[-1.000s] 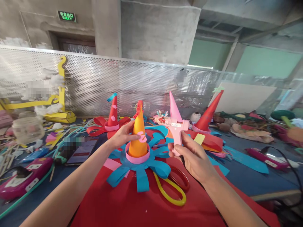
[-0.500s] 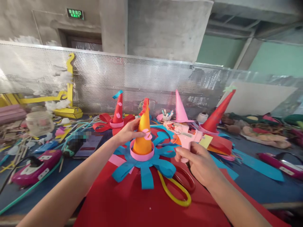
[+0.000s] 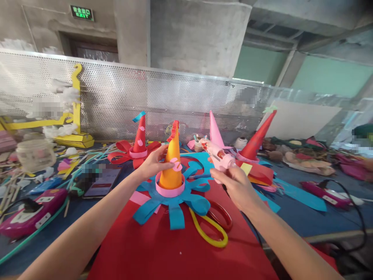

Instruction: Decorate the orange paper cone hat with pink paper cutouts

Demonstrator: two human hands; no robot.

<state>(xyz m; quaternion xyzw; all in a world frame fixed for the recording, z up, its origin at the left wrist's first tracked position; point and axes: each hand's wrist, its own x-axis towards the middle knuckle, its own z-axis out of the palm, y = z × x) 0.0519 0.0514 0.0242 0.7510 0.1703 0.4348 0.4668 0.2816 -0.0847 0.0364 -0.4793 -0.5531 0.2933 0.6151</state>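
Observation:
An orange paper cone (image 3: 170, 177) with a frilled red tip and pink paper pieces stands in a pink paper ring (image 3: 170, 192). Around the ring spread blue paper loops (image 3: 176, 218). My left hand (image 3: 154, 163) grips the cone's left side, its thumb by the pink pieces. In my right hand (image 3: 234, 184) is a pink glue gun (image 3: 220, 157), its nozzle pointing away and to the left, apart from the cone. Scissors with yellow and red handles (image 3: 214, 240) lie on the red sheet (image 3: 180, 264), their blades hidden under the blue loops.
Behind stand a red cone (image 3: 140, 136), a pink cone (image 3: 215, 130) and a leaning red cone (image 3: 259, 138). Purple power strips (image 3: 48, 214) lie at both sides. A phone (image 3: 103, 182), a glass jar (image 3: 36, 155) and paper scraps crowd the left. A perforated metal panel (image 3: 180, 93) closes the back.
The view has shifted slightly right. My right hand has turned the glue gun, so its nozzle now points more forward. My left hand stays on the orange cone.

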